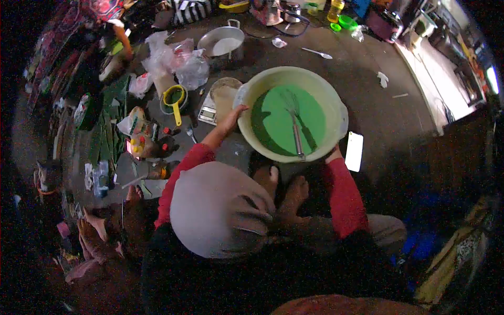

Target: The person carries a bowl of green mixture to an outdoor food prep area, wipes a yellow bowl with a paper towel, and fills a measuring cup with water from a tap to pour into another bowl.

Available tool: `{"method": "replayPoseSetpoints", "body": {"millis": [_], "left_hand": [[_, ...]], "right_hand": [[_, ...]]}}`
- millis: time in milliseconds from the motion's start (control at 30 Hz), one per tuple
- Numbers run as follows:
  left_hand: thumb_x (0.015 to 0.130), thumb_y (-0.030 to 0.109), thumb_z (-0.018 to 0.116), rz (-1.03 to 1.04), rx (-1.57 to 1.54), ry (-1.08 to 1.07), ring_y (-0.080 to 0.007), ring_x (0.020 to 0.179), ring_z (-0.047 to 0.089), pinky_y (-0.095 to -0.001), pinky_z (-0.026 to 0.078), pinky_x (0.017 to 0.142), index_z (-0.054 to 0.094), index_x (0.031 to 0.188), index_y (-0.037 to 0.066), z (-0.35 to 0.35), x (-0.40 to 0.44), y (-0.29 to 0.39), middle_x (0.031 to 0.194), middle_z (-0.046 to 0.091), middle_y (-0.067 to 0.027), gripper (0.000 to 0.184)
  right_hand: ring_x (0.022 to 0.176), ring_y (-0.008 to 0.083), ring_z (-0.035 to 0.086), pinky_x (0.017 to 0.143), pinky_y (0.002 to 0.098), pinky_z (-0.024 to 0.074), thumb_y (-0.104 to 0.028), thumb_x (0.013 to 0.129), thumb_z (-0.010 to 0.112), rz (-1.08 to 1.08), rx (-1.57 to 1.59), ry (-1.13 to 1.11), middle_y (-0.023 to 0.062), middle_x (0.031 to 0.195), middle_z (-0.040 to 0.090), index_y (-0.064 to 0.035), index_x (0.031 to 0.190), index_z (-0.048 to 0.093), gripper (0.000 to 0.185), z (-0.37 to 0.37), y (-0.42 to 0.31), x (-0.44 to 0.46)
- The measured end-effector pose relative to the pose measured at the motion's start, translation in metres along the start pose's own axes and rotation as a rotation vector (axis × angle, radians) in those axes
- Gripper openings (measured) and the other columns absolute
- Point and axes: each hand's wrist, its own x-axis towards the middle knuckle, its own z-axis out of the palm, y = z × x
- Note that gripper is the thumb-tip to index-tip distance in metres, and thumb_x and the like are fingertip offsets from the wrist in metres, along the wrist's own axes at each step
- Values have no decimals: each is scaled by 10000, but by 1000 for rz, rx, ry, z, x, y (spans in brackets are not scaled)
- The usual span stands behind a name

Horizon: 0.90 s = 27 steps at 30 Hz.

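Note:
A large pale basin (336, 100) holds smooth green liquid (278, 113). A whisk (296, 134) stands in it, wires in the liquid and handle leaning on the near rim. My left hand (230, 121) grips the basin's left side, thumb near the rim. At the lower right side, my right hand (333, 154) also holds the basin, its fingers mostly hidden beneath. Just left of the basin is a kitchen scale (208, 115) with a small display. A white-screened phone (355, 151) lies close to my right hand.
A yellow-handled strainer (176, 105), plastic bags (184, 65) and a metal pot (231, 50) are on the floor to the left. Long green leaves (109, 126) lie farther left. A white spoon (317, 53) is beyond the basin. Another person's feet (94, 233) show at lower left.

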Motion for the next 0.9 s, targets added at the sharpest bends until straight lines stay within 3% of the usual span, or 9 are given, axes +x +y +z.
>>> {"method": "replayPoseSetpoints", "body": {"millis": [133, 267, 333, 433, 500, 633, 733, 833, 900], "left_hand": [[784, 421, 506, 26, 31, -9, -194, 824, 584, -314, 462, 755, 508, 1112, 46, 9, -13, -1, 991, 587, -91, 498], [777, 492, 488, -18, 91, -117, -159, 715, 581, -271, 445, 612, 547, 1062, 67, -12, 39, -35, 893, 610, -73, 515], [758, 518, 496, 8, 6, -56, -133, 638, 550, -243, 403, 536, 542, 1055, 88, 8, 21, -17, 844, 601, -40, 525], [784, 449, 505, -15, -28, -123, -150, 781, 566, -287, 443, 716, 524, 1093, 78, -6, 71, -61, 917, 593, -38, 484], [781, 460, 514, -4, 33, -84, -137, 814, 545, -274, 437, 724, 514, 1105, 73, 25, 4, 1, 959, 574, -40, 504], [784, 456, 527, 35, 263, -59, -140, 838, 530, -275, 434, 727, 483, 1133, 64, 21, 16, -3, 960, 555, -37, 527], [794, 470, 534, 338, 214, -120, -119, 811, 521, -251, 440, 616, 428, 1168, 69, 17, 53, -35, 897, 545, -18, 558], [796, 504, 523, 142, 115, -90, -111, 808, 514, -250, 440, 600, 440, 1162, 73, 22, 40, -23, 913, 551, -24, 571], [794, 538, 511, 179, 77, -78, -117, 807, 516, -260, 443, 622, 442, 1166, 77, 19, 44, -29, 941, 551, -27, 597]], "right_hand": [[847, 160, 508, 640, 348, 417, -354, 891, 396, -13, -89, 42, 48, 1055, 490, -131, 1201, 413, 382, -6, -3, 5], [830, 156, 511, 627, 337, 416, -353, 891, 398, -33, -201, 97, 44, 1036, 500, -127, 1191, 426, 377, -11, -16, 14], [821, 155, 512, 621, 331, 415, -352, 891, 399, -40, -270, 126, 42, 1027, 505, -125, 1187, 433, 374, -11, -17, 19], [809, 152, 514, 612, 323, 415, -351, 891, 400, -54, -393, 170, 39, 1014, 512, -123, 1179, 442, 371, -11, -22, 24], [800, 150, 516, 606, 317, 414, -351, 890, 401, -67, -476, 202, 37, 1004, 517, -121, 1175, 449, 369, -12, -28, 29], [783, 146, 518, 594, 306, 414, -350, 890, 402, -89, -615, 266, 33, 986, 527, -117, 1165, 462, 365, -14, -38, 35], [771, 144, 520, 585, 297, 413, -349, 890, 403, -99, -703, 301, 30, 973, 534, -115, 1158, 472, 362, -18, -43, 36], [758, 141, 522, 576, 289, 412, -348, 890, 405, -118, -771, 334, 27, 959, 541, -112, 1151, 481, 360, -18, -52, 44], [749, 139, 524, 570, 283, 412, -347, 889, 405, -126, -814, 349, 25, 950, 546, -110, 1146, 488, 359, -17, -56, 50]]}}
